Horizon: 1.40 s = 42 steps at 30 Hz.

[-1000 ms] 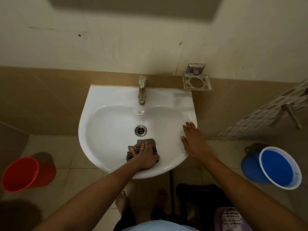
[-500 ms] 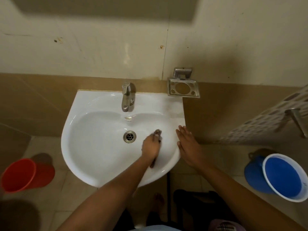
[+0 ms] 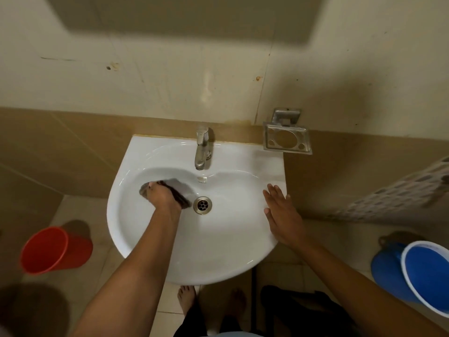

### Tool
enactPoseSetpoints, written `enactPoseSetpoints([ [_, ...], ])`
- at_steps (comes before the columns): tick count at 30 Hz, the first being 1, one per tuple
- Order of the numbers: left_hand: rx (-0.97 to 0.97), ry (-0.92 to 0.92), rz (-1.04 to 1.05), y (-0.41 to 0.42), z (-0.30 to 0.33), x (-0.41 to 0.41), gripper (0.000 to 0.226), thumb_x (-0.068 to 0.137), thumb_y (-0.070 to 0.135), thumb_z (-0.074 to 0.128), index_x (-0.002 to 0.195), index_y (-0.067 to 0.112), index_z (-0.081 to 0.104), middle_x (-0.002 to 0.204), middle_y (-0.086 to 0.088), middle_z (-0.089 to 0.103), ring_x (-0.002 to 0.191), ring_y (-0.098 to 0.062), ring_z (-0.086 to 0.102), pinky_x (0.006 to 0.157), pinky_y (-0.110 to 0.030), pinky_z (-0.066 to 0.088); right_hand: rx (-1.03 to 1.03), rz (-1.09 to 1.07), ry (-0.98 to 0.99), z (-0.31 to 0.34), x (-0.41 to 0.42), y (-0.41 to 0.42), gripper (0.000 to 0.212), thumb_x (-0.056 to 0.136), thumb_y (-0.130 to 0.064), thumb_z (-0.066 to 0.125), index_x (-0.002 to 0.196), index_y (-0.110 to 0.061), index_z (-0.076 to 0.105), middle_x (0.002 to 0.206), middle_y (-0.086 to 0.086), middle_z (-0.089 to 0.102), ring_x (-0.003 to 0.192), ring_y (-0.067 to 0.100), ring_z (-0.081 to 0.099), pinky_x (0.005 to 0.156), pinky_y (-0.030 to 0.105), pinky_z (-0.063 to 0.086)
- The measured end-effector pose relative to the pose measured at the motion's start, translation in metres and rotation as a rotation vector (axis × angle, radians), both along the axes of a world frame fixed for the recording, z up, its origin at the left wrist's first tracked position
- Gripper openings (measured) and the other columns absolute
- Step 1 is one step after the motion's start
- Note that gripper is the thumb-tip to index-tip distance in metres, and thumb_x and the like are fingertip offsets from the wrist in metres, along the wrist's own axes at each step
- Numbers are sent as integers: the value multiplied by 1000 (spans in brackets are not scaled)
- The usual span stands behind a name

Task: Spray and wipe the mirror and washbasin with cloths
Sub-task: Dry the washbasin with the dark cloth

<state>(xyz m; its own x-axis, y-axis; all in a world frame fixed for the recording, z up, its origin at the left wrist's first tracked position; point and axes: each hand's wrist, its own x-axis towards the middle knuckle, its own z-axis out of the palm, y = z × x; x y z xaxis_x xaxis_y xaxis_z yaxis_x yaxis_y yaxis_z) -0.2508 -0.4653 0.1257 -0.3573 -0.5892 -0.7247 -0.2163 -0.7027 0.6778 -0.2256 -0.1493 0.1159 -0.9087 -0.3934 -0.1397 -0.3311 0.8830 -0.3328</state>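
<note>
A white washbasin [image 3: 218,259] hangs on the wall, with a metal tap [image 3: 202,152] at its back and a drain [image 3: 202,205] in the middle. My left hand [image 3: 162,194] grips a dark cloth [image 3: 178,188] and presses it against the bowl's back left slope, just left of the drain. My right hand [image 3: 283,215] lies flat with fingers straight on the basin's right rim. The mirror's lower edge [image 3: 184,18] shows dimly at the top of the view.
A metal soap holder [image 3: 286,139] is fixed to the wall right of the tap. A red bucket [image 3: 52,250] stands on the floor at the left, a blue bucket [image 3: 424,276] at the right. My bare feet [image 3: 187,299] are below the basin.
My left hand has swept the cloth from the bowl's right side, past the drain, to its back left. My right hand stays on the right rim.
</note>
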Motion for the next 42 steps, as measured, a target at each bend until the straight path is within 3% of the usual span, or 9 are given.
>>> enactPoseSetpoints([
  [6,-91,-138,-65,-12,-81,-78,76,82,61,35,151,29,31,146,3,48,122,-23,53,106,-50,42,24,-27,-10,2,-1,-4,51,105,-26,28,153,-11,18,163,4,5,148,14,-5,120,37,-2],
  [12,41,-49,-78,63,-34,-58,56,102,43,35,155,28,21,138,7,42,127,-21,47,111,-45,38,50,-40,7,-3,1,-2,51,105,-24,27,153,-10,18,162,6,3,148,17,-8,118,34,-7],
  [18,262,81,12,85,-103,-78,70,80,58,40,146,37,30,146,5,45,129,-28,49,103,-70,34,52,-41,17,-4,2,-3,51,104,-21,32,153,-9,20,162,8,4,144,14,-12,122,42,-1],
  [21,205,-22,-40,126,-50,-67,48,98,45,38,141,23,37,143,-2,48,130,-25,48,108,-57,39,53,-37,32,-3,2,-3,51,104,-21,33,152,-9,19,162,8,4,143,14,-13,117,36,-7],
  [24,-128,-256,-430,165,-9,-68,53,106,36,29,152,11,22,150,-14,40,139,-32,40,90,-29,52,63,-38,14,-4,2,-2,51,104,-22,29,152,-9,19,162,8,5,142,14,-13,119,38,-4],
  [26,-62,-156,-532,182,-11,-51,55,106,29,25,156,20,5,157,-13,31,141,-31,39,70,-14,44,50,-41,7,-5,2,0,53,102,-26,23,153,-10,18,162,7,5,143,13,-11,121,42,1],
  [30,-527,-188,-1090,205,-18,-21,72,102,15,39,154,3,-10,163,-21,2,150,-35,12,118,-44,20,13,-28,0,-7,4,7,53,102,-24,28,153,-12,19,159,1,0,145,14,-9,120,41,2],
  [36,-1133,-99,-1831,147,-67,34,81,95,6,40,157,26,-8,165,-4,-15,152,-33,-10,117,-61,3,45,-16,-1,-4,4,7,53,104,-20,32,153,-11,16,162,4,-3,143,11,-16,118,34,-6],
  [42,-1415,-295,-2026,52,-78,47,84,89,2,38,157,35,2,166,4,-8,153,-28,-6,118,-63,6,33,-21,17,-3,6,5,52,103,-18,35,153,-10,21,163,5,0,143,11,-15,118,34,-3],
])
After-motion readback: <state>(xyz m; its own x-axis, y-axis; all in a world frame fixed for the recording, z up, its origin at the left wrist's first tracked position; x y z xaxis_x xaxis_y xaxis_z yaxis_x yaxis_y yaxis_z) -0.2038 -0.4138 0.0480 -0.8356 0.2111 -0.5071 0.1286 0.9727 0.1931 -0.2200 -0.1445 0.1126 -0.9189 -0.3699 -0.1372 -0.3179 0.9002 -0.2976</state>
